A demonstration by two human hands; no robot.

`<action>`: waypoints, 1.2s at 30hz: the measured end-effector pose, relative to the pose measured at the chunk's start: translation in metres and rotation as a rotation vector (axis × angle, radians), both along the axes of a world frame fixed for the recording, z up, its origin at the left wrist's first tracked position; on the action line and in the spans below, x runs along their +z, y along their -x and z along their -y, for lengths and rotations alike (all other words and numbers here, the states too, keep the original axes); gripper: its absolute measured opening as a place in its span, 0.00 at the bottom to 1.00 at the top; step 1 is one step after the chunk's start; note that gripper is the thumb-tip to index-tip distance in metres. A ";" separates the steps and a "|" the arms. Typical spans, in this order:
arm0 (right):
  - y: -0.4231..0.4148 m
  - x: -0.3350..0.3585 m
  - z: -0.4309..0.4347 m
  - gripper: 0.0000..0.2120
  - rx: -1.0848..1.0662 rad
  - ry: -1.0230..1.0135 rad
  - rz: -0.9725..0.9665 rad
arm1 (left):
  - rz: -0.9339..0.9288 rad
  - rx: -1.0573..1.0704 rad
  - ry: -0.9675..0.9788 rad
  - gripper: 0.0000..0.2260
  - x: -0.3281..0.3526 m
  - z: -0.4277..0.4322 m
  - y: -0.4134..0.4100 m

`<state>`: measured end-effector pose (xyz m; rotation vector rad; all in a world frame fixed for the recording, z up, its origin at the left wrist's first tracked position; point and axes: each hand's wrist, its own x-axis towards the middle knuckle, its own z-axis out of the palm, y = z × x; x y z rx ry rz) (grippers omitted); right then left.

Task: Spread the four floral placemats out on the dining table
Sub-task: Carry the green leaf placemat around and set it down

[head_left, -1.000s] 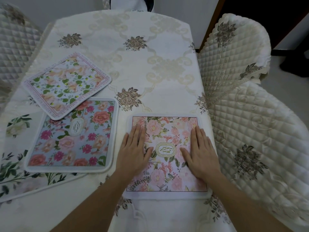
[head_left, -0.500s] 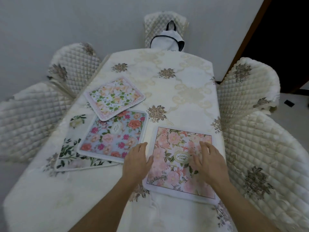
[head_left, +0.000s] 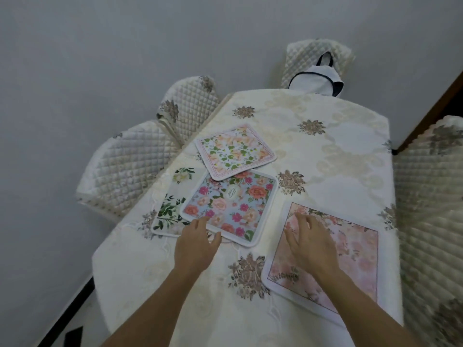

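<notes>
A pink floral placemat (head_left: 350, 249) lies flat at the near right of the dining table (head_left: 338, 151). My right hand (head_left: 310, 242) hovers over its left part, fingers apart, holding nothing. Three more mats overlap at the left: a blue one with pink roses (head_left: 235, 209) sits on a white one with green leaves (head_left: 170, 209), and a pink-bordered mat (head_left: 234, 150) lies across the blue mat's far edge. My left hand (head_left: 196, 242) is at the blue mat's near edge, fingers spread, touching or just above it.
Quilted cream chairs stand along the left (head_left: 130, 166), at the far end (head_left: 318, 56) and along the right (head_left: 431, 196). A white bag with dark trim (head_left: 317, 80) hangs on the far chair. A grey wall rises behind, with a dark doorway at the right.
Both hands lifted off the pink mat. My left hand moved left to the blue mat's near edge, and my right hand shifted to the pink mat's left part. The view swung left and up.
</notes>
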<state>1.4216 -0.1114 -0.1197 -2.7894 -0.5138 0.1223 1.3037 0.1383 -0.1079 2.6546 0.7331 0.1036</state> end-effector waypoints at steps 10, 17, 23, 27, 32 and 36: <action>-0.049 -0.011 -0.091 0.26 0.061 0.052 0.031 | 0.031 0.147 0.186 0.23 -0.009 -0.094 -0.043; -0.153 -0.023 -0.148 0.25 -0.009 0.060 0.049 | 0.033 0.197 0.285 0.27 -0.035 -0.151 -0.132; -0.253 -0.034 -0.188 0.26 -0.043 0.035 0.045 | 0.096 0.272 0.367 0.30 -0.058 -0.181 -0.224; -0.307 -0.050 -0.208 0.27 -0.066 0.011 -0.036 | 0.096 0.314 0.427 0.33 -0.078 -0.192 -0.268; -0.357 -0.073 -0.228 0.29 -0.076 0.076 -0.162 | 0.064 0.447 0.487 0.33 -0.093 -0.198 -0.310; -0.380 -0.085 -0.241 0.26 -0.094 0.088 -0.178 | 0.050 0.506 0.515 0.32 -0.100 -0.204 -0.337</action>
